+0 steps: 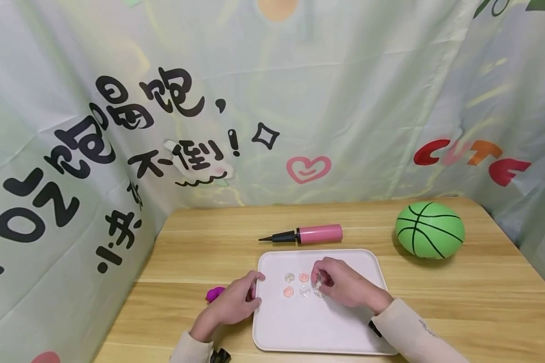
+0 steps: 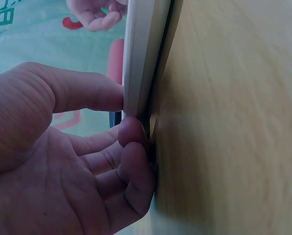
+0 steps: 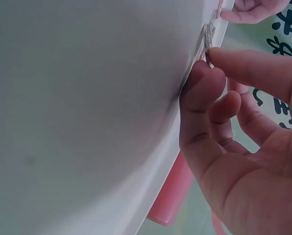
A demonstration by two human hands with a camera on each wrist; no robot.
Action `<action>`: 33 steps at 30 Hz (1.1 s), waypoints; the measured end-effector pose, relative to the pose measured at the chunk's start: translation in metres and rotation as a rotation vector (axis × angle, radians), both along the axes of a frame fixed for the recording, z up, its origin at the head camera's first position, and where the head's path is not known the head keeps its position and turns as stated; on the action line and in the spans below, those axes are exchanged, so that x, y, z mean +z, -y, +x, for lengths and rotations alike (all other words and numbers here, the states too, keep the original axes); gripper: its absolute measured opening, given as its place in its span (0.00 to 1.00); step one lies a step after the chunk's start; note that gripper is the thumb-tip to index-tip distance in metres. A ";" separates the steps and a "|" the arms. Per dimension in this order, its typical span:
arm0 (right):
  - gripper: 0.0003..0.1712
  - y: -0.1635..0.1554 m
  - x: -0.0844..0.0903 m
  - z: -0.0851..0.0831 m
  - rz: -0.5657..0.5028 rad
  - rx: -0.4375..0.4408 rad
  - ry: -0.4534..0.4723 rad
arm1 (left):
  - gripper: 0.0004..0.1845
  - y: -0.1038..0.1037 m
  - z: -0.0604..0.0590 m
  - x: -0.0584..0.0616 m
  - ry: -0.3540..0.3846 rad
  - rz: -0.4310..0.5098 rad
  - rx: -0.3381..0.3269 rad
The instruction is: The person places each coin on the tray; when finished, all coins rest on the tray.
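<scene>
A white tray [image 1: 295, 327] lies on the table, with two rows of small round see-through discs, some clear like this disc [image 1: 305, 291], others pink like this pink disc [image 1: 288, 292]. My right hand [image 1: 347, 285] is over the right end of the rows. Between its thumb and fingertips it pinches a clear disc [image 3: 208, 41], edge-on in the right wrist view. My fingers hide part of that end of the rows. My left hand [image 1: 233, 297] holds the tray's left edge, thumb and curled fingertips against the rim [image 2: 138, 58].
Behind the tray lies a pink hand pump [image 1: 320, 233] with a black nozzle. A green ball [image 1: 430, 230] with black lines sits at the back right. Something purple [image 1: 215, 294] is partly hidden behind my left hand. A printed curtain [image 1: 368, 126] hangs behind the wooden table [image 1: 200, 237].
</scene>
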State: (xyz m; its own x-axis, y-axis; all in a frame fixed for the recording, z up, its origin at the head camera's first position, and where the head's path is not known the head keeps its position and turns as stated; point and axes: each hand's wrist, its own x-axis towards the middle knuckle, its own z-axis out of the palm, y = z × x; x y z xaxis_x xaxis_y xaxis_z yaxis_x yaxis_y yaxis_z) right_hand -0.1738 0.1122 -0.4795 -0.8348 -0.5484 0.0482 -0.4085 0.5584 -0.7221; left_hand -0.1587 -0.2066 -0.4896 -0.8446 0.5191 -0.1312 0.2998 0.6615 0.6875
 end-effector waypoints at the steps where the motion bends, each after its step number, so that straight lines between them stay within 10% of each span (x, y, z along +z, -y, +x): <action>1: 0.15 0.000 0.000 -0.001 0.006 -0.003 -0.004 | 0.25 0.000 0.000 0.000 0.000 0.002 -0.001; 33: 0.14 0.004 0.005 -0.002 0.098 -0.031 -0.021 | 0.25 -0.001 -0.001 0.000 0.012 -0.007 0.006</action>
